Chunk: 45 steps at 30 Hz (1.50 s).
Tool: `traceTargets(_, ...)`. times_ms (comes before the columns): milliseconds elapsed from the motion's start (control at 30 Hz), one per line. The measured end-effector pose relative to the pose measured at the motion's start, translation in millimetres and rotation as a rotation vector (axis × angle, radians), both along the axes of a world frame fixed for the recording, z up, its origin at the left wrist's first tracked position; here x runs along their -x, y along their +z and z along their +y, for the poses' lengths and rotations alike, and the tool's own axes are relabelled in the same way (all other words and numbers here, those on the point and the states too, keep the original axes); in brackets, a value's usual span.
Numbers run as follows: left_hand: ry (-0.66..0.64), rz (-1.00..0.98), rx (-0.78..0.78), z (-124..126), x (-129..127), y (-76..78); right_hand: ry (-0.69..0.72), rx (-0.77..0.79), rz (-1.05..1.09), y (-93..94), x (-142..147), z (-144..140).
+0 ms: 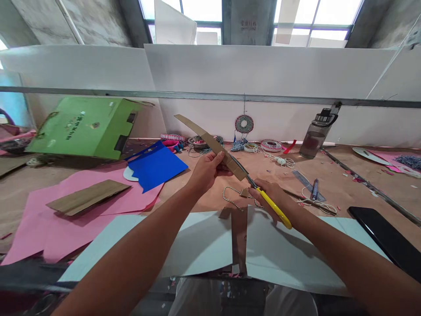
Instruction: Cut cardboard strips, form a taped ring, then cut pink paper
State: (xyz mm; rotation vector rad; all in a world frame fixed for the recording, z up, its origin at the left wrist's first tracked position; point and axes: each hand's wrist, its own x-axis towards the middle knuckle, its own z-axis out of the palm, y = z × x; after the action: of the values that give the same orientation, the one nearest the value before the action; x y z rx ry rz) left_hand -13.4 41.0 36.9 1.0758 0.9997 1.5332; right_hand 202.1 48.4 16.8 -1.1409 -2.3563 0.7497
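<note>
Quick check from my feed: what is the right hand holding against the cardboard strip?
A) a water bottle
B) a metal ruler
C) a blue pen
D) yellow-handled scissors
D: the right hand grips yellow-handled scissors, blades at the end of the cardboard strip that the left hand holds up.

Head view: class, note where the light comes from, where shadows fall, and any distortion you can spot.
Head view: daylight comes from the windows at the top, which are blown out; the arms cast soft shadows on the white sheet; the wide lens bows the rail and stretches the forearms at the edges; left hand, cardboard strip and scissors stay sharp.
</note>
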Motion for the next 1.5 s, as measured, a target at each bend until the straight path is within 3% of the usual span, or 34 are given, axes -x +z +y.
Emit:
traceTargets(167,-0.072,0.041,0.027,-3.6,-14.0,-4.0,0.010,-0.060,0.017,-9.5,-2.5,10.8)
traceTargets(333,-0.085,0.027,0.012,-4.4,-15.4,-5.8,0.018,0.004,0.045,-13.7,-3.3,16.7)
traceTargets(600,-0.100,0.027,0.012,-4.9,-12.8,-4.4,0.001,0.068,0.060,0.6,-0.5,-0.1)
traceTargets(800,-0.125,0.013,0.010,-6.2,-11.6,-2.6,0.047,-0.070,0.074,4.5,-0.6,-2.7)
traceTargets(1033,0.044,-0.033,-0.028,-1.7,-5.0,-3.0,0.049,-0.094,0.009,-7.3,1.8,3.5)
traceTargets(1233,-0.085,-0.010,-0.021,-3.3,-14.9,-7.1,0.018,-0.038,0.017,-6.4,-2.1,4.4)
traceTargets(1400,-0.105,-0.015,-0.026,-4.6,-16.5,-7.4,0.013,0.049,0.028,-1.3,-2.0,3.4)
traceTargets(1500,-0.101,-0.015,-0.025,-4.5,-15.8,-6.5,0.005,0.024,0.052,-1.6,-0.2,1.9)
